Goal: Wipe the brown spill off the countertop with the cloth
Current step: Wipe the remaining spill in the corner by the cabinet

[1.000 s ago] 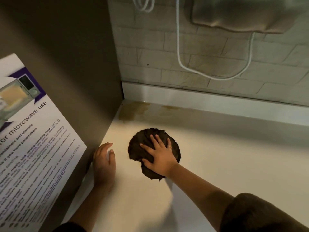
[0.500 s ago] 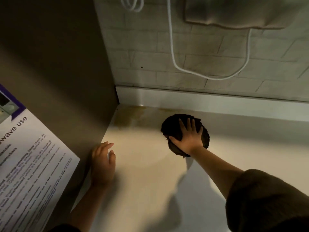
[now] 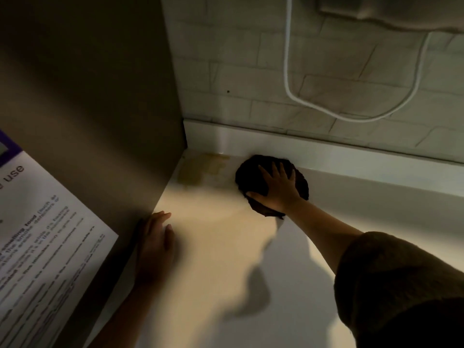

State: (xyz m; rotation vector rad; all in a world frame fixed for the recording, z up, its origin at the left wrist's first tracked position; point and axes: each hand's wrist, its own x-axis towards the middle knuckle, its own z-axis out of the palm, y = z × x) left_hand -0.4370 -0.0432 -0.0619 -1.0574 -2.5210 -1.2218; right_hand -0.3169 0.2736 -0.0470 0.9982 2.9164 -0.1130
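A brown spill (image 3: 200, 169) stains the pale countertop (image 3: 226, 259) in the back left corner, where the cabinet side meets the white upstand. Just right of it lies a dark bunched cloth (image 3: 251, 172), touching the upstand. My right hand (image 3: 277, 189) presses flat on the cloth with fingers spread, covering its middle. My left hand (image 3: 155, 244) rests flat on the countertop near the cabinet side, holding nothing.
A tall grey-brown cabinet side (image 3: 100, 109) bounds the counter on the left and carries a printed microwave notice (image 3: 42, 247). A white cable (image 3: 326, 106) loops down the tiled wall (image 3: 238, 71). A beige appliance (image 3: 401, 13) hangs at the top right.
My right hand has slid the cloth away from me and to the right, up against the upstand beside the spill. My left hand has stayed in place.
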